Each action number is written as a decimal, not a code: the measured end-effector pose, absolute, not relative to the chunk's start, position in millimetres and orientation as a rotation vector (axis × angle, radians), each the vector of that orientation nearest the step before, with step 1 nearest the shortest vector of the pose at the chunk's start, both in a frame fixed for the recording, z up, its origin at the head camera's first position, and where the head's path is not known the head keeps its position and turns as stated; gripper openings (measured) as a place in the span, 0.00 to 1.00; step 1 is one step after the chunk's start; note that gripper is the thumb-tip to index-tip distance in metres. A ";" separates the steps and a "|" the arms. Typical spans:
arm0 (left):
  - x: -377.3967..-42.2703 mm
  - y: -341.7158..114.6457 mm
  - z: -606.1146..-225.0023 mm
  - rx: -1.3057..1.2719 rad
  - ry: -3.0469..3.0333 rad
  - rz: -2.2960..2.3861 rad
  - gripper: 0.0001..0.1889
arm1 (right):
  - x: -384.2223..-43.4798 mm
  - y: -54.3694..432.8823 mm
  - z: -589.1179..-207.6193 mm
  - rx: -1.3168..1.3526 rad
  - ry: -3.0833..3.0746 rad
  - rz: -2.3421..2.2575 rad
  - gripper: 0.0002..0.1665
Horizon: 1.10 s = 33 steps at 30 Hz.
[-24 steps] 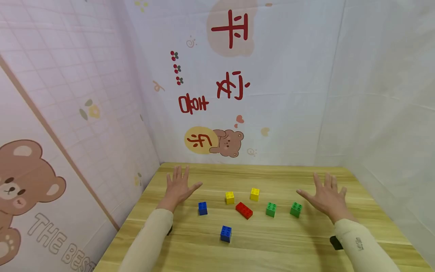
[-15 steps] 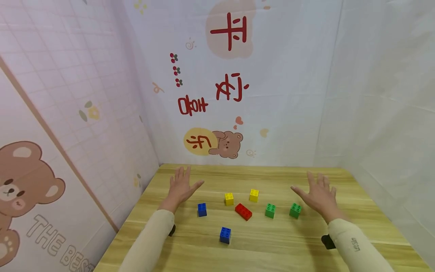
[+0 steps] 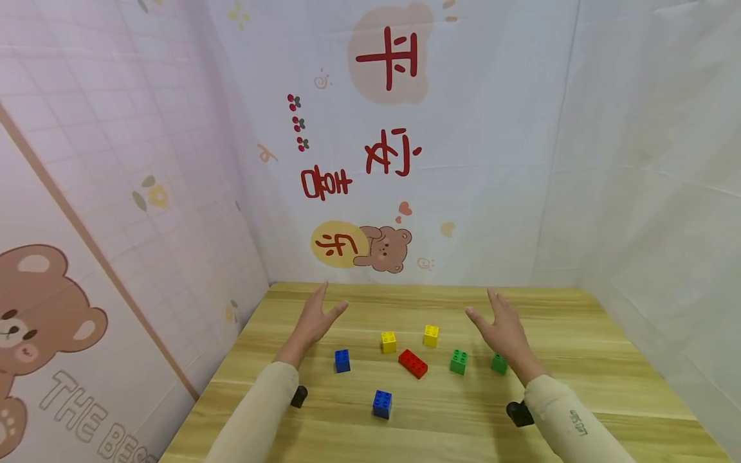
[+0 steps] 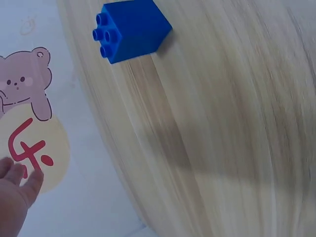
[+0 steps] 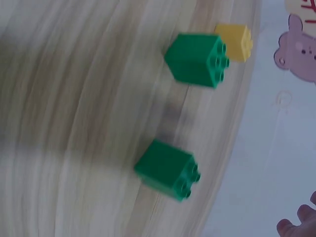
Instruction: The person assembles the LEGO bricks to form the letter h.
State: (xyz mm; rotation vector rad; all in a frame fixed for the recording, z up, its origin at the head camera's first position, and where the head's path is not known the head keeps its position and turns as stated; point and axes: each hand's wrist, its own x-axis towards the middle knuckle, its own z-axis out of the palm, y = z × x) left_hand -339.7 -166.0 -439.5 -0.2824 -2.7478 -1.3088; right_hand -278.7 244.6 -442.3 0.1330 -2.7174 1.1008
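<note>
My left hand (image 3: 313, 321) hovers over the table's left side, fingers straight and thumb spread, holding nothing. Closest to it is a small blue brick (image 3: 342, 361), which the left wrist view also shows as a blue block (image 4: 136, 30) with studs. On the other side, my right hand (image 3: 502, 328) is raised with its fingers extended and no object in it. It partly covers one green brick (image 3: 499, 364) in the head view; another green brick (image 3: 458, 362) lies to its left. Both greens appear in the right wrist view, the lower green block (image 5: 168, 169) nearer the fingers.
Between the hands lie two yellow bricks (image 3: 388, 342) and a longer red brick (image 3: 413, 364). A second blue brick (image 3: 382, 404) sits nearer the front of the wooden table (image 3: 440, 431). White printed cloth (image 3: 486, 161) encloses the back and sides.
My right hand has moved left, inward over the right green brick, and turned more edge-on. The left hand has shifted slightly right and also turned. The bricks stay in place on the table.
</note>
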 end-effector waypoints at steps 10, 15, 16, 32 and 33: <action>-338.2 -171.9 -447.1 -0.234 -2.651 -1.692 0.42 | -273.2 200.4 -448.6 0.155 -2.654 1.381 0.50; -333.1 -178.9 -457.3 -0.234 -2.664 -1.735 0.40 | -268.9 182.4 -457.0 0.158 -2.634 1.451 0.49; -332.1 -180.2 -459.6 -0.225 -2.670 -1.738 0.40 | -267.8 179.1 -458.9 0.156 -2.625 1.468 0.48; -320.2 -192.2 -496.2 -0.146 -2.699 -1.867 0.36 | -250.5 134.2 -495.8 0.136 -2.579 1.651 0.37; -319.1 -192.3 -498.3 -0.155 -2.708 -1.859 0.36 | -248.5 131.8 -497.6 0.141 -2.579 1.671 0.37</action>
